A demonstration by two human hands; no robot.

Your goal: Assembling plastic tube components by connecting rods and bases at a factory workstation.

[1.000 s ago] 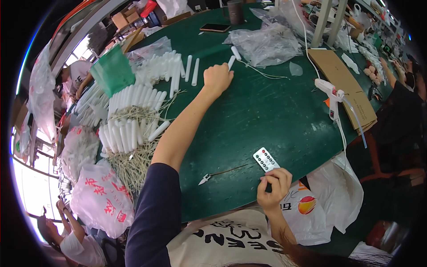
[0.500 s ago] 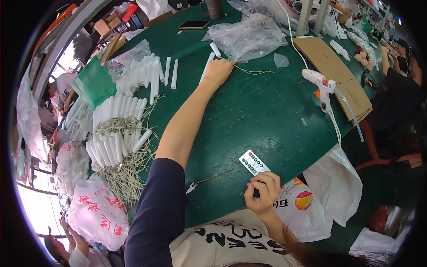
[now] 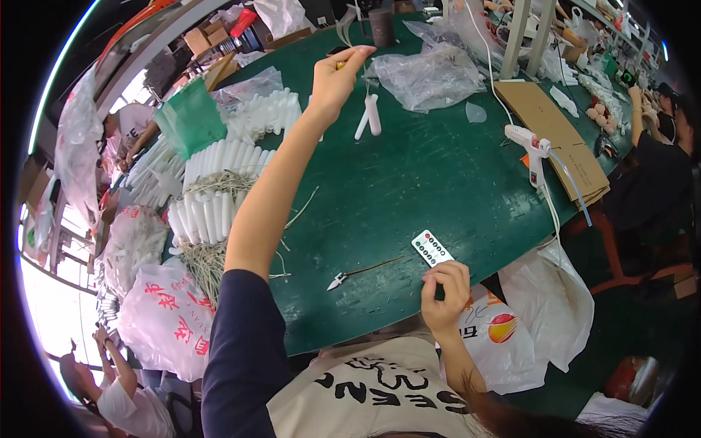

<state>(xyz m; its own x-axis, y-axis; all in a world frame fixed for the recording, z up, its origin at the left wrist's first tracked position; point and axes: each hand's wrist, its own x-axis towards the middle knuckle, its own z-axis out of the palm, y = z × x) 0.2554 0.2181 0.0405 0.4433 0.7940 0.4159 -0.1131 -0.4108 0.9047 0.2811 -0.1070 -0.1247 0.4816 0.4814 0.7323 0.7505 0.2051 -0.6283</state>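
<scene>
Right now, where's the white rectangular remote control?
In the head view, the white rectangular remote control is right of centre near the green table's front edge, its lower end at the fingers of the right hand, with a thin brown wire to its left.

Navy left sleeve [image 3: 244, 350]; cream shirt front [image 3: 332, 400], black lettering [image 3: 376, 396].

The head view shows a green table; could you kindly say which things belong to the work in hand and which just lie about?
In the work:
two white cylindrical tubes, hanging from the left hand
white rectangular remote, held in the right hand

Apparently lying about:
dark cylindrical mug
crumpled clear plastic bag
</scene>
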